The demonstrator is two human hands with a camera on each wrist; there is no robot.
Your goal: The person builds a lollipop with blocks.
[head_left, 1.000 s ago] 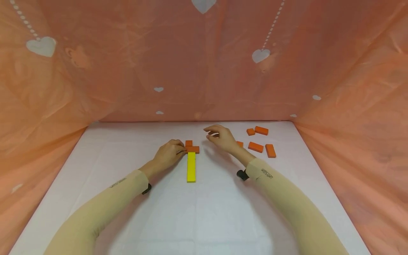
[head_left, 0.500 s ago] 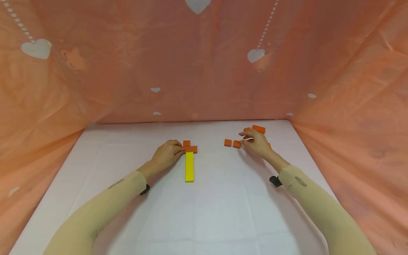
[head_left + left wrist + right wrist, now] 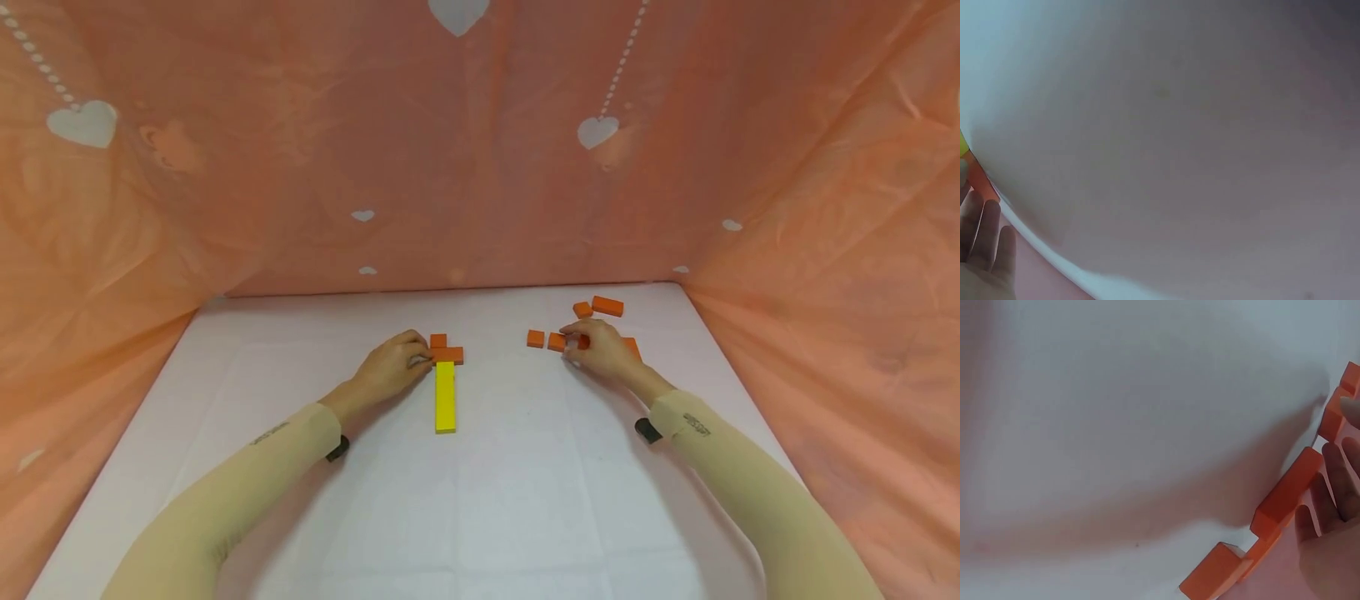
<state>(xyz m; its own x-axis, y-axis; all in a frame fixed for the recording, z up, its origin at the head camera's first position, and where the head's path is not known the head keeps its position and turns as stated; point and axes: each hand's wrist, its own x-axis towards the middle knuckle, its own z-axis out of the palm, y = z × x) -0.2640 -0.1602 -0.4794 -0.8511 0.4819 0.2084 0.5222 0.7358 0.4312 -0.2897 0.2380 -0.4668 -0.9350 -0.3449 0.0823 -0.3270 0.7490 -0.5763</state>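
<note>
An orange block [image 3: 448, 356] lies crosswise at the far end of a long yellow block [image 3: 446, 400], with a small orange block [image 3: 438, 341] behind it. My left hand [image 3: 390, 364] holds the crosswise block's left end between thumb and fingers; the left wrist view shows its orange side [image 3: 982, 179] by the fingers. Over on the right, my right hand [image 3: 600, 350] has thumb and forefinger spread at the right edge of a small orange block [image 3: 557, 342]. In the right wrist view the thumb overlaps this block [image 3: 1333, 415], while other fingers extend beside a longer orange block [image 3: 1288, 487].
Another small orange block [image 3: 536, 338] lies to the left of the right hand. Farther back are a small orange block [image 3: 582, 309] and a longer one [image 3: 607, 306]. One more orange block [image 3: 632, 347] is partly hidden by the right hand. A pink cloth [image 3: 480, 208] encloses the white table [image 3: 510, 500].
My right hand has moved from near the middle rightward to the loose orange blocks, uncovering two small ones. My left hand stays at the crosswise block. The head view has shifted slightly.
</note>
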